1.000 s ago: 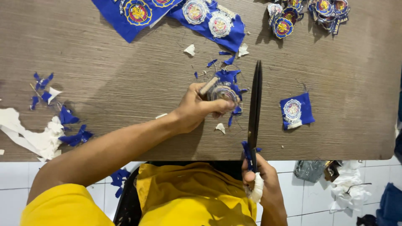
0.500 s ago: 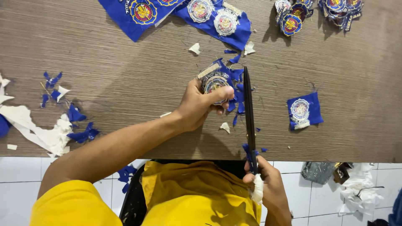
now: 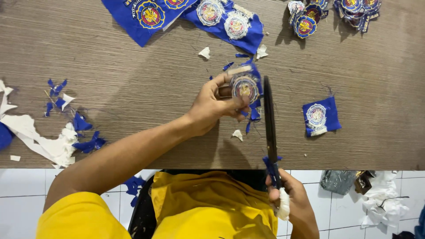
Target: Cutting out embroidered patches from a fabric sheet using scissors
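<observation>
Underneath everything, the brown wood-grain table (image 3: pixel 110 115) spreads beyond the fingers on every side. Far past the fingertips, at the table's far edge, lies a blue cloth strip (image 3: pixel 186 13) bearing several round embroidered badges, red-and-gold and white-and-gold. To the far right of the fingers sits a pile of cut round badges (image 3: pixel 332 15), blue-rimmed with gold centres. Well to the left of the fingers lies a heap of white and blue scraps (image 3: pixel 48 132).

Just right of the left fingertips, long black scissors (image 3: pixel 268 124) run from the badge back toward the person's body. The right hand (image 3: pixel 290 201) is clenched around their handles, which are wrapped in blue and white cloth; the blades look nearly closed, edge-on, so how far they gape cannot be told.

The left hand (image 3: pixel 212 106) pinches a round badge (image 3: pixel 245 87), white-rimmed with a gold centre, between thumb and curled fingers (image 3: pixel 221 79); blue trimmings hang from the badge's edge. It is held above the table, touching or just beside the scissor blade.

Right of the scissors, apart from both hands, lies a square blue patch (image 3: pixel 321 117) with a white round emblem. Small white snippets (image 3: pixel 238 134) rest just below the left fingers and another beyond them.
</observation>
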